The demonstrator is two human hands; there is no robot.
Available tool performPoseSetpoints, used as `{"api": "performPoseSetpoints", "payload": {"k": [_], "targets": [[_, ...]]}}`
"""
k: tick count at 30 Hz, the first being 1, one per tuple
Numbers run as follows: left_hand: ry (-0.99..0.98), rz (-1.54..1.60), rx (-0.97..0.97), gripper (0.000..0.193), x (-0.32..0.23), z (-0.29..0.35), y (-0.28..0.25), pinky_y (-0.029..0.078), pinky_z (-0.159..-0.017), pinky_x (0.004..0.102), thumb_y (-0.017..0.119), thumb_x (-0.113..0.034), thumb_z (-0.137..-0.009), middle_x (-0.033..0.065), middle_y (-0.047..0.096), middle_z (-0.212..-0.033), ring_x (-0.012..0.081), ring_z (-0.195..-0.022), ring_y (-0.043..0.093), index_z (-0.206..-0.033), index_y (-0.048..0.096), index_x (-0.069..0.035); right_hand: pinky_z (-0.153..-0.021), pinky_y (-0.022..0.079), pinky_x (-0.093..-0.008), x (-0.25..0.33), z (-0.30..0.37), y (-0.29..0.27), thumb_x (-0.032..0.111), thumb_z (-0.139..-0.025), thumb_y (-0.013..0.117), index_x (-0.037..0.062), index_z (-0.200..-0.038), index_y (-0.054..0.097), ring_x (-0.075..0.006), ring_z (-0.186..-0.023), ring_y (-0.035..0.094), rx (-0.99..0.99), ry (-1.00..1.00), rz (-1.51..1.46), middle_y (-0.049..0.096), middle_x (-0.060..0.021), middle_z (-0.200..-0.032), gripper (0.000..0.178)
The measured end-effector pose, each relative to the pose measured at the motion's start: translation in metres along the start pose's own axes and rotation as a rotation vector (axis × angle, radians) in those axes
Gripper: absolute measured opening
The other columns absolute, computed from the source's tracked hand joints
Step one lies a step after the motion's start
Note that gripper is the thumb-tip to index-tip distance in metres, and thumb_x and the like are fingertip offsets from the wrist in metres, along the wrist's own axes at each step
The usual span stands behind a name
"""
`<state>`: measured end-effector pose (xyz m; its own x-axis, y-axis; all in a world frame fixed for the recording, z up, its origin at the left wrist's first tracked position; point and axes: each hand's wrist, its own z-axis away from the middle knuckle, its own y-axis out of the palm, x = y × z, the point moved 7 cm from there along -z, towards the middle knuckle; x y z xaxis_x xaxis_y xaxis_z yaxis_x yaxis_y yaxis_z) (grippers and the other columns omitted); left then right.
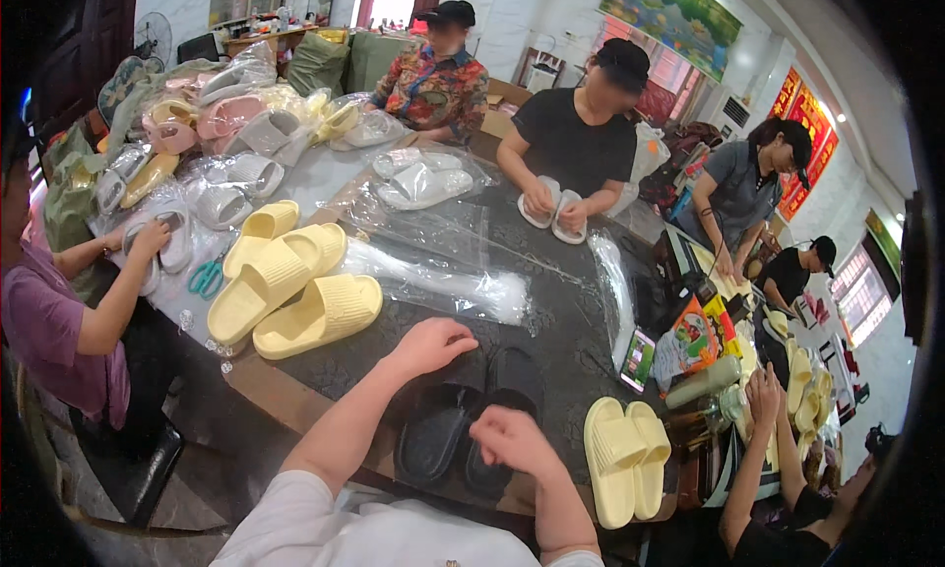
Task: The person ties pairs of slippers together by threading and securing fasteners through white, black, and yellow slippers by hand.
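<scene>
A pair of black slide slippers lies side by side in front of me: the left slipper [433, 434] and the right slipper [517, 370]. My left hand [430, 346] is above the far end of the left slipper, fingers loosely bent and apart from the thumb, with nothing visible in it. My right hand [514, 437] is over the right slipper, covering part of it. Its fingers are curled together, and whatever they hold, if anything, is hidden. Just beyond my left hand lies a clear plastic bag [413, 283] with a bundle of white strips [477, 289].
Yellow slippers [320, 316] and teal scissors [207, 278] lie to the left, another yellow pair [627, 459] to the right. A lit phone [638, 360] is at the right edge. Bagged slippers [251, 124] pile up far left. Several people work around the table.
</scene>
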<state>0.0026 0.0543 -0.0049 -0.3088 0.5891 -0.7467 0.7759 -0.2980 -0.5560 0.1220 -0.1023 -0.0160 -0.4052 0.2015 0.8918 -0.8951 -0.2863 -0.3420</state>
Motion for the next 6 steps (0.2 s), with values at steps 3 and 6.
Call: {"api": "performPoseSetpoints", "payload": {"k": [3, 6], "targets": [[-0.107, -0.118, 0.104, 0.032, 0.018, 0.002, 0.007, 0.05, -0.08, 0.04, 0.061, -0.034, -0.089, 0.017, 0.069, -0.089, 0.0336, -0.087, 0.065, -0.093, 0.072, -0.004, -0.05, 0.048, -0.0339, 0.001, 0.002, 0.012, 0.03, -0.088, 0.059, 0.0045, -0.077, 0.063, -0.0201, -0.052, 0.062, -0.011, -0.018, 0.357, 0.064, -0.0081, -0.058, 0.028], [-0.152, -0.251, 0.145, 0.035, 0.019, 0.001, 0.014, 0.049, -0.082, 0.0428, 0.061, -0.037, -0.088, 0.0172, 0.069, -0.09, 0.0348, -0.088, 0.065, -0.094, 0.072, -0.005, -0.071, 0.055, -0.0388, 0.001, -0.005, 0.008, 0.035, -0.085, 0.059, 0.0079, -0.079, 0.067, -0.0257, -0.069, 0.07, -0.336, -0.046, 0.947, 0.068, -0.0109, -0.065, 0.029]]}}
